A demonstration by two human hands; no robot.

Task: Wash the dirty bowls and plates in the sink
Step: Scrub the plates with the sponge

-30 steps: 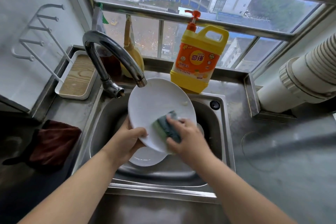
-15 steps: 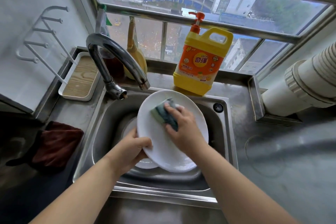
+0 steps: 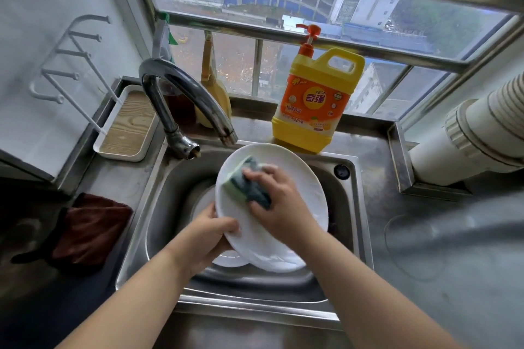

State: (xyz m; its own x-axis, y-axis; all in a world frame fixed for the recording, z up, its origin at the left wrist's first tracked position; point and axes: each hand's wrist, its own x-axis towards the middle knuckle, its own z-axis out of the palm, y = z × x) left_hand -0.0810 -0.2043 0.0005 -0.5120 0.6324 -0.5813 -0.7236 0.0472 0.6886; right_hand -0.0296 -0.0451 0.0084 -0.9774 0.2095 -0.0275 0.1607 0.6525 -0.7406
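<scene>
A large white plate (image 3: 300, 178) is held tilted over the steel sink (image 3: 351, 207). My left hand (image 3: 209, 232) grips its lower left rim, thumb on the face. My right hand (image 3: 280, 204) holds a green and dark blue sponge (image 3: 246, 181) pressed against the plate's upper left face. Beneath the held plate, more white dishes (image 3: 229, 259) lie in the sink bottom, mostly hidden.
The curved faucet (image 3: 184, 93) arches over the sink's back left, no water running. A yellow and orange dish soap bottle (image 3: 314, 105) stands behind the sink. A dark red cloth (image 3: 90, 229) lies on the left counter, beside a white tray (image 3: 124, 125). White pipe (image 3: 482, 127) at right.
My right hand has rubbed the sponge from the plate's lower middle up to its upper left face. The plate has tipped lower and slightly right over the sink. The left grip is unchanged.
</scene>
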